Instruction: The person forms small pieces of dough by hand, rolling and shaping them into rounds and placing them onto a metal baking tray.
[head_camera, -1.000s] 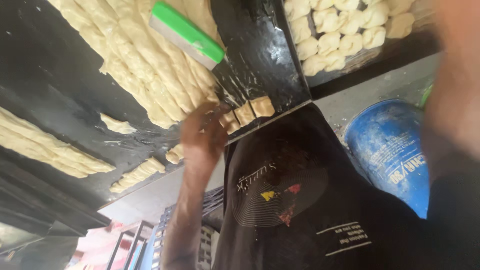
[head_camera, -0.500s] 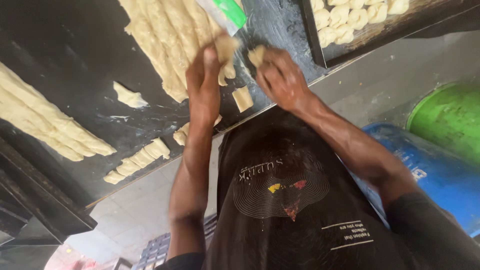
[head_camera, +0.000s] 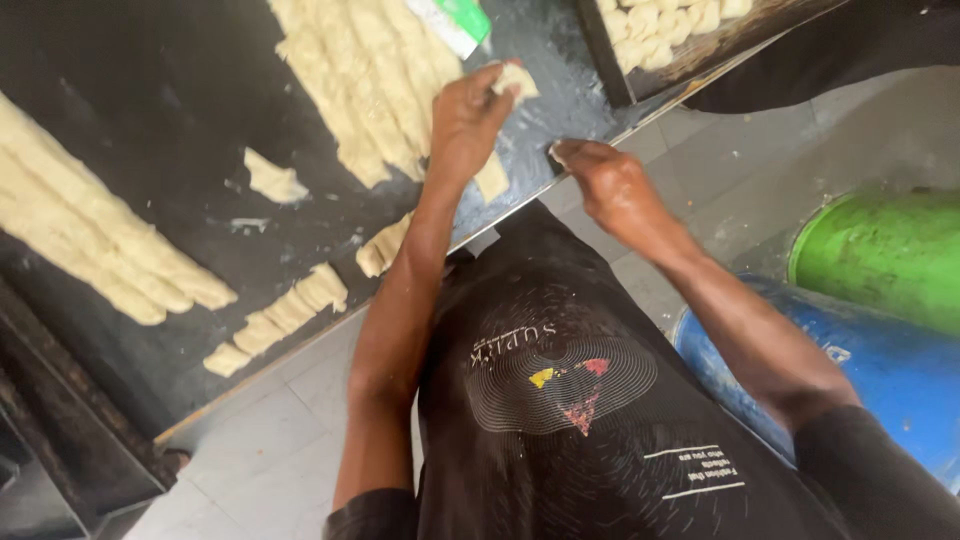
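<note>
Black printed shirt at bottom centre, right hand (head_camera: 612, 190) mid-frame loosely curled at the dark counter (head_camera: 150, 130) edge gripping nothing visible, left hand (head_camera: 468, 120) above it pinching a small dough piece (head_camera: 516, 78) upper centre, dough strips (head_camera: 370, 80) beyond, tray of dough pieces (head_camera: 660, 20) top right.

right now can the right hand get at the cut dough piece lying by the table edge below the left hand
Probably yes: the right hand sits at the table edge, apart from the cut dough piece, with nothing between. The left hand holds another dough piece higher up.
</note>
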